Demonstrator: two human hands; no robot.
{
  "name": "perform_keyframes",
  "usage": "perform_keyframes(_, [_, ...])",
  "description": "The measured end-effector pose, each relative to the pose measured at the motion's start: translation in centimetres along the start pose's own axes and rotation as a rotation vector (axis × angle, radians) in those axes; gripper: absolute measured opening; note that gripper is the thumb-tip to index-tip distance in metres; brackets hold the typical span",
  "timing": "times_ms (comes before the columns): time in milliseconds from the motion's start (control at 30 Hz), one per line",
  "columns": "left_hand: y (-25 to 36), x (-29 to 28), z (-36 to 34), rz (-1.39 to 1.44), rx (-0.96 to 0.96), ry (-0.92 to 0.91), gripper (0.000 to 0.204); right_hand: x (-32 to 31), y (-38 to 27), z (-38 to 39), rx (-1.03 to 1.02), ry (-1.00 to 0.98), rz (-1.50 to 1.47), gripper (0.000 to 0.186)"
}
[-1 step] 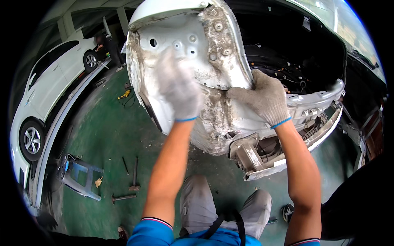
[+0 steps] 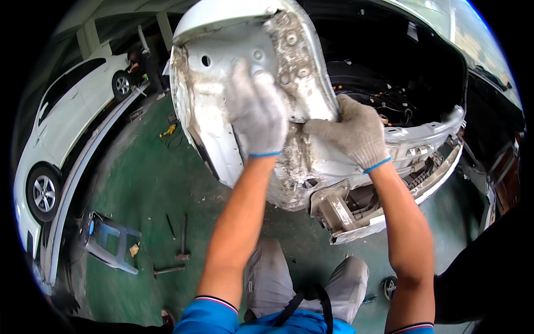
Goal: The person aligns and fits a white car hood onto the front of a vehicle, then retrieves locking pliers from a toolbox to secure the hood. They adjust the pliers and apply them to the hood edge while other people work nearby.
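Note:
A dented white car body panel (image 2: 208, 103), with dirt-caked metal down its right side, stands in front of me at the rear of an opened car. My left hand (image 2: 258, 114), in a pale knitted glove with a blue cuff, lies over its recessed face, fingers stretched out and slightly apart. Whether the palm touches the metal is hard to tell. Gloved the same way, my right hand (image 2: 356, 133) grips the panel's right edge, thumb on the near side and fingers curled over the rim.
A bent bumper beam (image 2: 364, 225) juts out below my right hand. Hammers (image 2: 182, 256) lie on the green floor beside a grey-blue step stool (image 2: 114, 245). At the left, a white car (image 2: 75, 92) stands on a rail, with a person (image 2: 147, 67) by its wheel.
My left hand has moved right and slightly down across the panel and is less blurred. My right hand keeps its grip on the edge; the view has shifted slightly.

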State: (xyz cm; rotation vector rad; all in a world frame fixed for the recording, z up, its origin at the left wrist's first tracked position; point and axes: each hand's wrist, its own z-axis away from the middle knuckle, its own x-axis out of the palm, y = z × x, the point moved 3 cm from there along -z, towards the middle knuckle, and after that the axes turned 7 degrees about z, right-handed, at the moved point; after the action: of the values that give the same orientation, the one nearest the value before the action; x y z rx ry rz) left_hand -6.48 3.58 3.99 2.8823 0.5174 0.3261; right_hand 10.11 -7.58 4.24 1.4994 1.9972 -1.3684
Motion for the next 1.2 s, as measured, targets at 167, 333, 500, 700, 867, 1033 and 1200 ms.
perform_keyframes(167, [0.8,2.6,-0.4,-0.184,-0.098,0.117,0.044,-0.2,0.0,-0.2,-0.005,0.006,0.101,0.067])
perform_keyframes(333, [0.2,3.0,-1.3,-0.25,-0.093,0.026,0.044,0.3,-0.3,1.3,0.021,0.122,0.051,0.067])
perform_keyframes(500, [1.1,3.7,-1.3,-0.242,-0.137,0.022,0.041,-0.8,0.3,0.7,-0.006,0.099,0.119,0.066])
perform_keyframes(700, [0.2,2.4,-1.1,-0.255,-0.164,-0.008,0.037,0.4,-0.4,1.5,0.024,0.124,0.051,0.064])
perform_keyframes(867, [0.4,2.3,-2.1,-0.258,-0.169,-0.087,0.042,0.8,0.3,1.0,-0.034,0.208,0.115,0.067])
perform_keyframes(1033, [-0.6,2.4,-2.1,-0.182,-0.082,-0.037,0.033,1.3,0.3,1.2,-0.061,0.279,0.121,0.069])
perform_keyframes(1200, [1.4,1.9,-1.6,-0.282,-0.15,-0.075,0.039,1.8,-0.1,1.9,-0.014,0.187,0.128,0.064])
